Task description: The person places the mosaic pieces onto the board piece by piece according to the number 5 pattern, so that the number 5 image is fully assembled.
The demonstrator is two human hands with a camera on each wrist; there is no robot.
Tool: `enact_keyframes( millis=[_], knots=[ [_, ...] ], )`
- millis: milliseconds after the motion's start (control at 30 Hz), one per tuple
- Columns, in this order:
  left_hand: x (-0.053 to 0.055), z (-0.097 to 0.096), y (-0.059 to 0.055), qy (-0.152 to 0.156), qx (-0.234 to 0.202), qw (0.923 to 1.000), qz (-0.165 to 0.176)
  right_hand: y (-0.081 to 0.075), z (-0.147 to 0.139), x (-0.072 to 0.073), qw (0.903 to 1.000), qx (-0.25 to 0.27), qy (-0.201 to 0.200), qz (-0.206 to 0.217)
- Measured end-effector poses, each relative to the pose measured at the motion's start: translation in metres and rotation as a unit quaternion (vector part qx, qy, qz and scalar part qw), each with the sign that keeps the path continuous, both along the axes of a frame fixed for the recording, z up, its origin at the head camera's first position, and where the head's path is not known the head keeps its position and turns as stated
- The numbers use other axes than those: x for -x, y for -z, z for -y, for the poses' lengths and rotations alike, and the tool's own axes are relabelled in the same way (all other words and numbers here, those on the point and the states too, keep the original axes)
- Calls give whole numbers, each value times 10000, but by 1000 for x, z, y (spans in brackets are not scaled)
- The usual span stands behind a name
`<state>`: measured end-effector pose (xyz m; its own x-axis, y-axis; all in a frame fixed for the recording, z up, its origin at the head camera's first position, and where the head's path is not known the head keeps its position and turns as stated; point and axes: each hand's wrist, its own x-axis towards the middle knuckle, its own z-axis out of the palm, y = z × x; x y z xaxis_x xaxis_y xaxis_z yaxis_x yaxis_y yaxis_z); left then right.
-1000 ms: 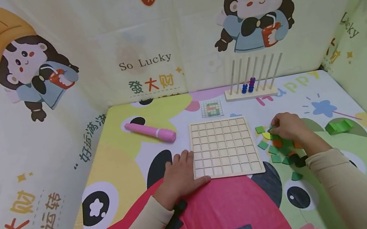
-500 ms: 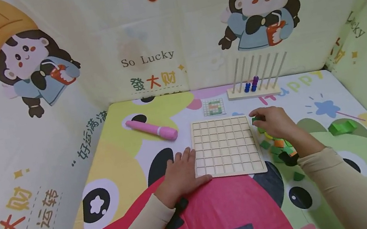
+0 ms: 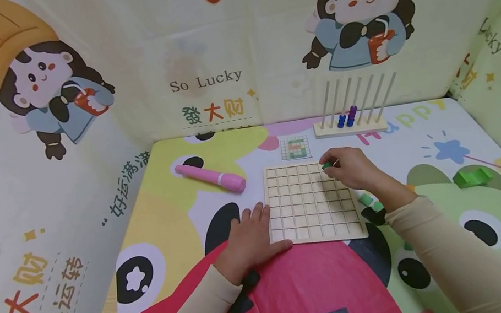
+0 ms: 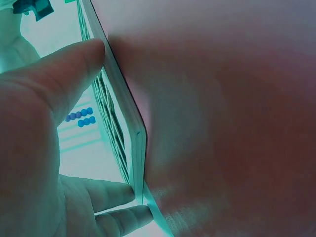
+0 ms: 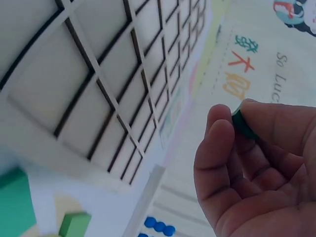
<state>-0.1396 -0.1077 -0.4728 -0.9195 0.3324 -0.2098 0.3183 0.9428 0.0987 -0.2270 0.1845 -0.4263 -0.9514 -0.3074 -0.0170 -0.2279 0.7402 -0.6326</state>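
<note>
Pinching a small dark-green piece (image 3: 327,165) between thumb and fingertips, right hand (image 3: 353,169) sits over the far right corner of the pale wooden square grid board (image 3: 309,202). Piece shape mostly hidden by the fingers; right wrist view shows it held up, clear of the cells; can't tell exact height. Left hand (image 3: 248,243) lies spread on the table, gripping nothing: fingertips at the board's left edge, thumb along the near edge, both touching per left wrist view. Loose green tiles (image 3: 366,199) lie just right of the board, partly covered by the right forearm. Beyond the board's far edge: small printed grid card (image 3: 295,147) with a coloured pattern. Far left of board: pink cylindrical pen-like stick (image 3: 211,177) with a white band, lying at a slant. Behind, near the wall: pale wooden rack (image 3: 350,130) with upright rods, blue and purple beads (image 3: 352,116) on two of them. Bright-green wavy block (image 3: 473,177) rests well off to the right. Cartoon-print cloth (image 3: 277,308) covers the table.
</note>
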Motion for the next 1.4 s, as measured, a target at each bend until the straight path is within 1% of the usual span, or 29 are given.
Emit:
enact_keyframes(
  millis=[133,200,367,533,700,833,933,1067,1167,1400],
  knots=[
    [0,0,-1,6,28,10000,-23,7,13,9,9995,-127,-245,-128],
    [0,0,-1,-4,27,10000,-6,10,21,15,9992,-160,-363,-66],
    [-1,-1,0,-7,80,9999,62,18,37,28,9978,-203,-587,242],
    [-1,-4,2,42,190,9998,24,27,50,36,9963,-357,-726,274],
    [0,-5,3,63,233,9997,-19,28,59,41,9936,-569,-957,185],
    [0,-5,5,86,271,9996,-35,27,63,46,9890,-875,-1193,71],
    [0,-5,6,76,267,9996,-25,27,66,48,9855,-1080,-1310,60],
    [0,-4,5,60,268,9996,-59,28,69,50,9834,-1195,-1364,12],
    [0,-3,4,60,297,9995,-95,31,71,51,9844,-1130,-1350,-32],
    [1,-1,2,40,383,9992,-109,30,73,54,9877,-922,-1247,180]
  ],
)
